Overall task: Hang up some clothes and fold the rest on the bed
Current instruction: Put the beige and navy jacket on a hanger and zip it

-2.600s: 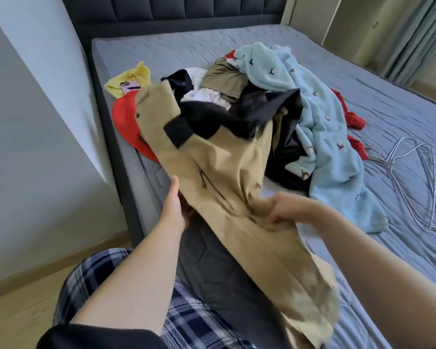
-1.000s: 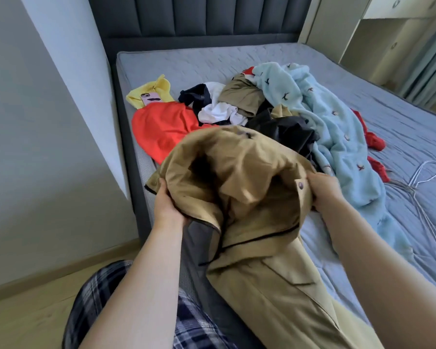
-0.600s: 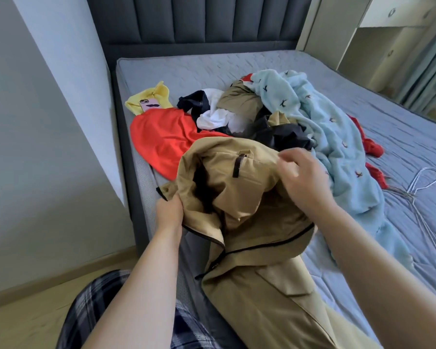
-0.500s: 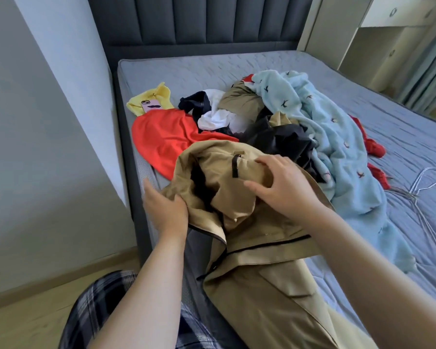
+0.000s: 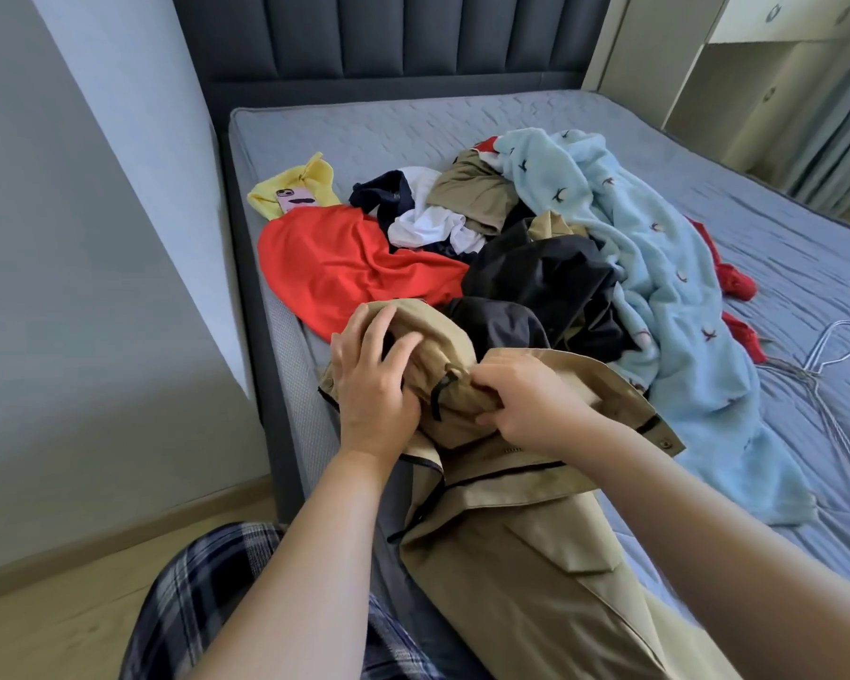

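Note:
A tan jacket (image 5: pixel 521 522) with black trim lies over the near edge of the grey bed (image 5: pixel 413 125) and hangs toward me. My left hand (image 5: pixel 371 385) presses on its bunched upper part, fingers curled over the fabric. My right hand (image 5: pixel 531 402) pinches a fold of the same bunch just right of a black tab. Behind lies a pile of clothes: a red garment (image 5: pixel 344 262), a black one (image 5: pixel 545 282), a white one (image 5: pixel 428 223), an olive one (image 5: pixel 477 193) and a light blue fleece (image 5: pixel 658 287). Wire hangers (image 5: pixel 835 365) lie on the bed at the right.
A yellow garment (image 5: pixel 305 181) with a pink phone (image 5: pixel 295 201) on it lies near the bed's left edge. A dark padded headboard (image 5: pixel 388 36) stands behind, a grey wall (image 5: pixel 70 238) to the left, a wardrobe (image 5: pixel 756 56) and curtain at the far right.
I pulled the tan jacket off the pile toward me and gathered its top. My hands have moved together onto the bunched fabric, the right one sliding left and lower.

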The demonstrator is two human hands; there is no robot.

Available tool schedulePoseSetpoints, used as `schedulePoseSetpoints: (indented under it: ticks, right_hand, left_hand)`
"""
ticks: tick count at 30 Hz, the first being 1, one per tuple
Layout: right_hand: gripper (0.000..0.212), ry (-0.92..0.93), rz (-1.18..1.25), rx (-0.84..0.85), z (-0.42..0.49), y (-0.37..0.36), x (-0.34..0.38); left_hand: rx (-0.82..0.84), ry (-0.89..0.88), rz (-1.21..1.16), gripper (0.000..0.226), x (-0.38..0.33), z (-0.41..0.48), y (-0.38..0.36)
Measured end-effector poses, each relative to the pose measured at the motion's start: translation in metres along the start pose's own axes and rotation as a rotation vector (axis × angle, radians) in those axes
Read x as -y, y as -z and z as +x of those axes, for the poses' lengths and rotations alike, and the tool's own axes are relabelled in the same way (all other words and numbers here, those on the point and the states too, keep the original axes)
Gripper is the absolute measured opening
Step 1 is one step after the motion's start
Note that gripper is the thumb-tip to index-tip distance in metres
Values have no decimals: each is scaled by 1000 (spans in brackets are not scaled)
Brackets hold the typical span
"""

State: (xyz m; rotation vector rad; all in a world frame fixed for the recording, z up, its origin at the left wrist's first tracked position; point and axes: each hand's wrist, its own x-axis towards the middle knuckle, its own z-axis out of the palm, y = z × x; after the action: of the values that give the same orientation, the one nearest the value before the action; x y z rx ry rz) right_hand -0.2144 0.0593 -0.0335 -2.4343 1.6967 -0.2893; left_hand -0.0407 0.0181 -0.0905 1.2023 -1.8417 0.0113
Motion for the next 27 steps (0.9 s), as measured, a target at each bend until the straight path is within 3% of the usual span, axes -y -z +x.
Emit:
schedulePoseSetpoints:
  ticks: [2, 4, 7, 10, 12, 17, 21, 27]
  right_hand:
    - [15, 55, -104, -61, -1, 2, -2]
    - [24, 45, -148, -229, 0, 7, -10]
    - [29, -68, -229, -516, 10, 14, -20]
    - [25, -206, -272, -609, 27, 3, -30]
    - [22, -339, -249, -523, 41, -14, -37]
    - [34, -414, -230, 27, 76, -94, -39]
    - [33, -459, -193, 253, 100, -143, -37]
    - [44, -569, -124, 522, 136, -156, -54]
  left_hand:
    - [6, 28, 55, 24, 3, 1, 0]
    - [8, 62, 40, 24, 5, 0, -1]
    - [-73, 64, -42, 23, 2, 5, -5]
    - [-98, 106, 9, 21, 10, 13, -8]
    - [25, 266, 82, 25, 28, 16, -10]
    - [368, 457, 228, 35, 70, 16, -27]
    - [504, 578, 259, 38, 95, 14, -50]
    - [646, 608, 250, 29, 112, 14, -82]
